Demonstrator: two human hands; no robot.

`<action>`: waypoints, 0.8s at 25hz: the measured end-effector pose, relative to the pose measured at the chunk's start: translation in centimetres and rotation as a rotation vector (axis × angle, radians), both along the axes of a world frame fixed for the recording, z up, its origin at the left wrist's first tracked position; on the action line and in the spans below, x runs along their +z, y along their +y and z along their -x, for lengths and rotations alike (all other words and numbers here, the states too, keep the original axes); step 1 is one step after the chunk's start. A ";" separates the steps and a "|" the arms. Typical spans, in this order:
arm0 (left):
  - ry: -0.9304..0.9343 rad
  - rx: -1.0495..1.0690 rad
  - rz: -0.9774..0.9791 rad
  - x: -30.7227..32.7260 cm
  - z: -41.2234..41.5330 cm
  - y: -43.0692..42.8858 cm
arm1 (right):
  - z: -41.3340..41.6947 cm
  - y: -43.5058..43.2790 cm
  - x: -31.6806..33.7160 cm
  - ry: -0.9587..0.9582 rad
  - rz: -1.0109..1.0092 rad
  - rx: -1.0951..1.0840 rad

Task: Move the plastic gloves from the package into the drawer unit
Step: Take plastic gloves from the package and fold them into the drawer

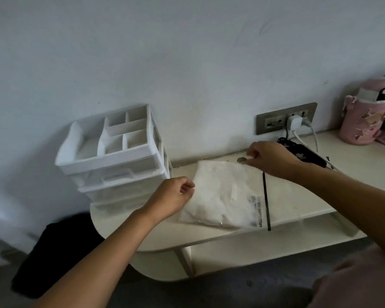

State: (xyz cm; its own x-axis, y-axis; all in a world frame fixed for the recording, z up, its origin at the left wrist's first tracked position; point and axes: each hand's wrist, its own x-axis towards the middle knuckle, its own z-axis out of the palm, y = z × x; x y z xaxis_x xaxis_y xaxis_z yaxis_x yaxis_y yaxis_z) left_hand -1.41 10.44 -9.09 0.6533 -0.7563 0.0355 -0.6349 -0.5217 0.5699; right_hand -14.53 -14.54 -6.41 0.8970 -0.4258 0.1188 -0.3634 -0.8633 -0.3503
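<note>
Package of plastic gloves (222, 196) lies flat on the bench (298, 196), beside the drawer unit (118, 161). Your left hand (176, 194) pinches its left edge, your right hand (267, 158) its far corner. Opening seems in hand; next, part the seal.

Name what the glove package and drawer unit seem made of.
The package looks like thin clear plastic film: white gloves show through and it glints. The drawer unit seems rigid white plastic, smooth, with moulded dividers and translucent drawer fronts.
</note>
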 end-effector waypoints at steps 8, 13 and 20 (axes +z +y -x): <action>0.842 0.666 0.517 1.3 -2.4 9.1 | -6.0 11.2 2.0 -0.304 -0.059 0.322; 1.177 0.869 0.626 0.6 -4.0 10.9 | -8.4 13.9 0.0 -0.186 -0.333 0.189; 1.470 0.827 0.948 0.6 -4.2 10.1 | -10.9 16.2 -0.3 -0.155 -0.454 0.223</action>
